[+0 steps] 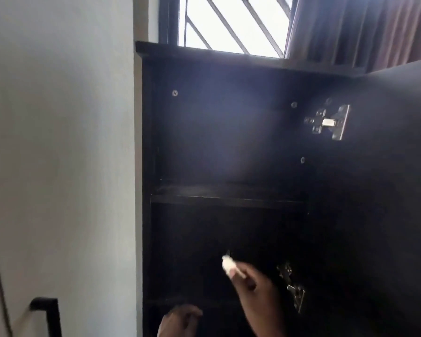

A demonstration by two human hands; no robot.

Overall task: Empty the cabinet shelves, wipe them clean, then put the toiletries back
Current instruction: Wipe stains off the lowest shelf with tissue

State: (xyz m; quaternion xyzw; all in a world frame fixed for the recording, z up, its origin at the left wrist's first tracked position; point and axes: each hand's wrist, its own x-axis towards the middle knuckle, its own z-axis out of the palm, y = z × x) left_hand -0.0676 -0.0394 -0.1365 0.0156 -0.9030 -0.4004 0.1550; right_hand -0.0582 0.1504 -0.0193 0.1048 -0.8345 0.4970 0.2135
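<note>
The fingers (238, 272) of the right hand (255, 288) pinch a small white object (228, 264), low and a little right of the middle of the frame; it looks like a small tube or cap, but it is too blurred to name it with certainty. Its long axis runs from the fingertips up and to the left, so its free end points into the dark lower compartment of the cabinet (146, 166), not toward the person. The left hand (180, 319) is at the bottom edge of the frame, lower and more to the left, with its fingers loosely curled; I cannot see anything in it, and part of it is cut off by the frame. The right hand is therefore the nearer one to the compartment opening. Above both hands, the shelf (229, 200) crosses the middle of the frame and nothing is visible on it; the upper compartment above it also shows only bare back panel with screws. The open door (387, 190) fills the right side, with one hinge (327, 121) in the upper right and a second hinge (293, 288) just to the right of the right hand. I judge that the move ahead depends on this: the object lies forward and up-left of the fingers, in front of the lower compartment, below the shelf. Behind the cabinet, the window (229, 23) and a curtain (350, 30) are at the top.
</note>
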